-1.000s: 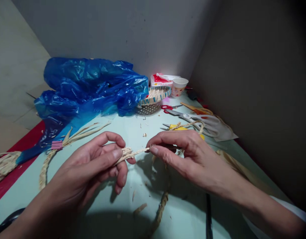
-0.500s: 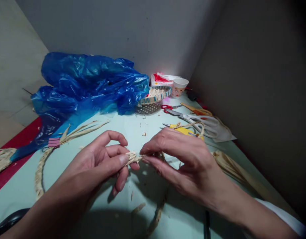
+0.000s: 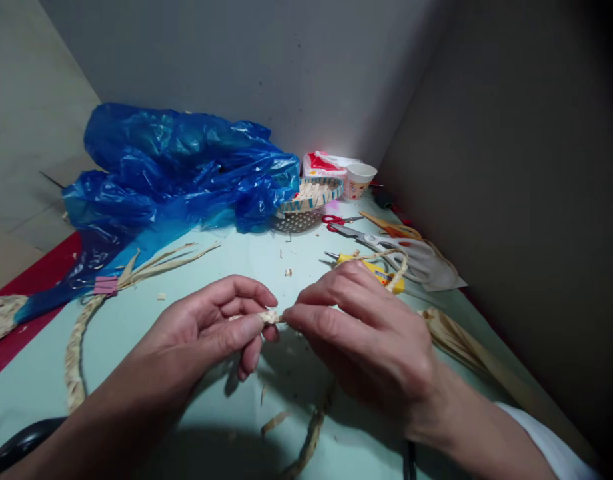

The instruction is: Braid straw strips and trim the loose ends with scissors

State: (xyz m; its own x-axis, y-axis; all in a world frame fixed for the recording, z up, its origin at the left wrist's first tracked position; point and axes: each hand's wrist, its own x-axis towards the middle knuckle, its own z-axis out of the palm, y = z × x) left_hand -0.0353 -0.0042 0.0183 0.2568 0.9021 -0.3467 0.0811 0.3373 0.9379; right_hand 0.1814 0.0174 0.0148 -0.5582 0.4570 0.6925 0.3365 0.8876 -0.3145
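Observation:
Between thumb and fingers, my left hand (image 3: 211, 327) pinches a short pale length of husk braid (image 3: 270, 317). My right hand (image 3: 366, 327) is closed in a pinch at the braid's right end; its fingertips hide most of what lies between them. Below the hands, a darker length of braid (image 3: 311, 440) runs down toward the near edge, partly in shadow; whether it joins the held piece is hidden. To the left lies another husk braid (image 3: 75, 360), with a pink binder clip (image 3: 105, 285) on it and loose strands fanning beyond the clip.
A blue plastic bag (image 3: 186, 173) is heaped at the back left, beside a woven basket (image 3: 316, 193) and a paper cup (image 3: 359, 181). Grey-handled scissors (image 3: 371, 240), red-handled scissors (image 3: 334, 223) and a yellow-handled tool (image 3: 394, 283) lie right. Dry husks (image 3: 451, 337) are nearer.
The right hand has rolled over, its fingers now closer together at the braid's end. The left hand and held braid have shifted slightly right, and the braid has turned in the fingers.

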